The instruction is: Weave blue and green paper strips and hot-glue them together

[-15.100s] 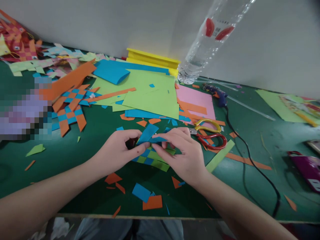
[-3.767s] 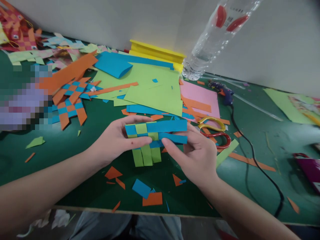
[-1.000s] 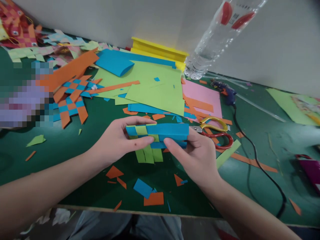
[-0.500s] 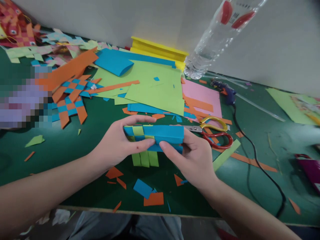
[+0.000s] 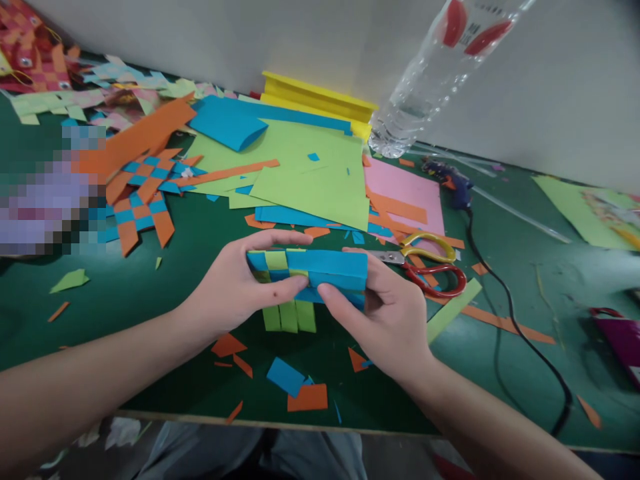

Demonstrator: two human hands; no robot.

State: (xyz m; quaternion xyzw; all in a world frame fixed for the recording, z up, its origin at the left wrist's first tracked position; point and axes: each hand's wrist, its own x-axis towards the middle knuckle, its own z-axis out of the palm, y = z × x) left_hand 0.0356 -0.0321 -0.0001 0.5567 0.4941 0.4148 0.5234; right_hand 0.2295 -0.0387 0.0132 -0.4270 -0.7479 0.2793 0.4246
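Between my two hands is a piece of woven paper strips [image 5: 335,268], blue strips running sideways with light green ones crossing at its left end. Loose green strip ends [image 5: 289,316] hang below it. My left hand [image 5: 240,277] grips the woven left end, thumb on the near side and index finger stretched along the far side. My right hand [image 5: 390,310] pinches the blue right end, its thumb pressed on the lower blue strip close to my left thumb. The other right fingers are mostly hidden behind the paper. Scissors [image 5: 430,263] with yellow and red handles lie just beyond my right hand.
Green, blue and pink paper sheets [image 5: 320,187] lie behind my hands. An orange-and-blue woven piece [image 5: 143,207] is at left. A plastic bottle [image 5: 420,87] stands by the wall, near a glue gun [image 5: 457,190] with a black cord. Paper scraps [image 5: 307,398] lie in front.
Almost nothing differs. My right thumb has shifted very slightly left along the blue strip, and the hanging green ends have moved a touch. Both hands keep their hold.
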